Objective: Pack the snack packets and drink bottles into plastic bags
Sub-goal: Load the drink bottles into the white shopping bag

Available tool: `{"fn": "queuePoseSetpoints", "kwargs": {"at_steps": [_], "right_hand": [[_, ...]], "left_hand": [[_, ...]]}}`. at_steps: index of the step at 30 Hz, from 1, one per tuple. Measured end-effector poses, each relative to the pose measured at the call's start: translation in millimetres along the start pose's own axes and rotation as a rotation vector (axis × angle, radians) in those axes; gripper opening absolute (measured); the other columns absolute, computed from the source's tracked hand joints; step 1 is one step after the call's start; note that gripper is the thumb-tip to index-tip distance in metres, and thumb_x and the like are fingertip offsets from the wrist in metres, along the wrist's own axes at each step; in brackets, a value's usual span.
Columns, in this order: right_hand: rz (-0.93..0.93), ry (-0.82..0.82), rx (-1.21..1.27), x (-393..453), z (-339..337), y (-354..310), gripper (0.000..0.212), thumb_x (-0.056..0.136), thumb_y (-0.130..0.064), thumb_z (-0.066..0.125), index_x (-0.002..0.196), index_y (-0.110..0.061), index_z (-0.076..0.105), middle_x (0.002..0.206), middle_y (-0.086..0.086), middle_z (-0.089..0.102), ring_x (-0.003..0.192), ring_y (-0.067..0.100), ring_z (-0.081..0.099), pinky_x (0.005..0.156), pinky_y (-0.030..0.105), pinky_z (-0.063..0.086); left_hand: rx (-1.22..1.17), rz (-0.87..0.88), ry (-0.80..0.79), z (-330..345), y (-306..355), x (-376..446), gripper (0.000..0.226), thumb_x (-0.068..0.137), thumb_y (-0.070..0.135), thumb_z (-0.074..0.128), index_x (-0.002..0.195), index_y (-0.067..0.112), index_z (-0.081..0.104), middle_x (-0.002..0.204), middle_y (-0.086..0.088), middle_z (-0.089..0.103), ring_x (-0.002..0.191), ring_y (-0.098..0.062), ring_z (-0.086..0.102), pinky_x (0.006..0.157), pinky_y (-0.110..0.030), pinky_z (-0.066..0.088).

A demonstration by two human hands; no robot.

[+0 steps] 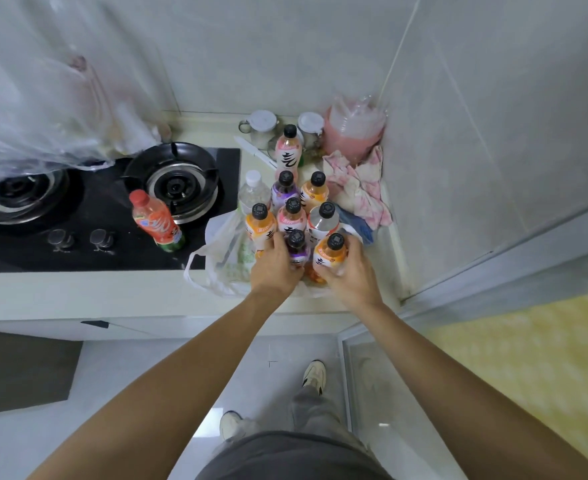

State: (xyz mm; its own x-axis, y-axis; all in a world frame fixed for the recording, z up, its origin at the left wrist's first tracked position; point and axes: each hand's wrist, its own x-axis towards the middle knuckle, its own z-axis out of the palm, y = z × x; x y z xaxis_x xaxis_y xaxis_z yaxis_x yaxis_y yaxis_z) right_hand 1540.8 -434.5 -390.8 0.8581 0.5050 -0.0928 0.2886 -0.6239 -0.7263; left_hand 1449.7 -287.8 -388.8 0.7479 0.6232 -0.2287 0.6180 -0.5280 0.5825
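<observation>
Several drink bottles with black caps stand clustered on the counter right of the stove. My left hand (274,266) is closed around a purple bottle (296,245) at the front of the cluster. My right hand (349,271) grips an orange bottle (332,252) beside it. Left of the cluster lies a white plastic bag (216,258), open, with a greenish packet inside. A red-capped orange soda bottle (155,221) stands apart on the stove top. A clear water bottle (253,190) stands at the cluster's left.
A black gas stove (105,199) with two burners fills the counter's left. Two jars (263,128), a pink bagged bundle (353,133) and a pink cloth (361,188) sit in the back corner. Clear plastic sheeting (43,98) hangs at upper left.
</observation>
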Motion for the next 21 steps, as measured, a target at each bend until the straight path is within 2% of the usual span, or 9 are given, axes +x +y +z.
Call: {"fn": "queuePoseSetpoints", "kwargs": {"at_steps": [3, 6, 12, 16, 21], "right_hand": [[-0.031, 0.046, -0.024, -2.8, -10.0, -12.5, 0.078, 0.075, -0.047, 0.083, 0.138, -0.029, 0.042, 0.138, -0.004, 0.056, 0.126, 0.022, 0.057, 0.093, 0.041, 0.053], [-0.067, 0.076, -0.044, -4.1, -18.9, -30.2, 0.072, 0.078, -0.044, 0.083, 0.135, -0.03, 0.041, 0.136, -0.003, 0.055, 0.125, 0.021, 0.056, 0.093, 0.042, 0.054], [-0.166, 0.144, -0.092, -4.5, -24.1, -73.3, 0.071, 0.079, -0.049, 0.08, 0.137, -0.027, 0.045, 0.134, -0.005, 0.053, 0.125, 0.019, 0.053, 0.099, 0.05, 0.051], [-0.246, 0.136, -0.145, 7.1, -22.8, -109.9, 0.063, 0.085, -0.047, 0.079, 0.135, -0.023, 0.05, 0.134, -0.003, 0.056, 0.125, 0.018, 0.053, 0.092, 0.036, 0.047], [-0.339, 0.08, -0.213, 47.6, -17.2, -139.4, 0.05, 0.091, -0.044, 0.071, 0.132, -0.021, 0.054, 0.13, -0.001, 0.057, 0.121, 0.02, 0.054, 0.098, 0.038, 0.047]], "left_hand": [[-0.024, 0.047, 0.013, -10.5, -5.1, -7.9, 0.086, 0.083, 0.041, 0.077, 0.148, 0.018, 0.025, 0.137, -0.012, 0.047, 0.109, -0.041, 0.061, 0.079, -0.05, 0.054], [-0.033, 0.115, 0.015, -25.8, -8.4, -12.9, 0.078, 0.082, 0.047, 0.076, 0.141, 0.017, 0.034, 0.135, -0.009, 0.046, 0.106, -0.039, 0.062, 0.078, -0.052, 0.055], [-0.006, 0.257, 0.098, -66.0, -12.6, -20.4, 0.063, 0.089, 0.046, 0.067, 0.14, 0.019, 0.041, 0.142, -0.004, 0.045, 0.115, -0.03, 0.059, 0.081, -0.043, 0.053], [-0.015, 0.284, 0.142, -98.4, -16.2, -15.6, 0.043, 0.095, 0.048, 0.058, 0.127, 0.02, 0.05, 0.123, -0.001, 0.054, 0.108, -0.026, 0.059, 0.075, -0.042, 0.054], [0.071, 0.285, 0.223, -134.2, -20.2, 10.1, 0.046, 0.096, 0.049, 0.055, 0.133, 0.021, 0.05, 0.123, 0.001, 0.055, 0.114, -0.022, 0.056, 0.075, -0.041, 0.055]]}}
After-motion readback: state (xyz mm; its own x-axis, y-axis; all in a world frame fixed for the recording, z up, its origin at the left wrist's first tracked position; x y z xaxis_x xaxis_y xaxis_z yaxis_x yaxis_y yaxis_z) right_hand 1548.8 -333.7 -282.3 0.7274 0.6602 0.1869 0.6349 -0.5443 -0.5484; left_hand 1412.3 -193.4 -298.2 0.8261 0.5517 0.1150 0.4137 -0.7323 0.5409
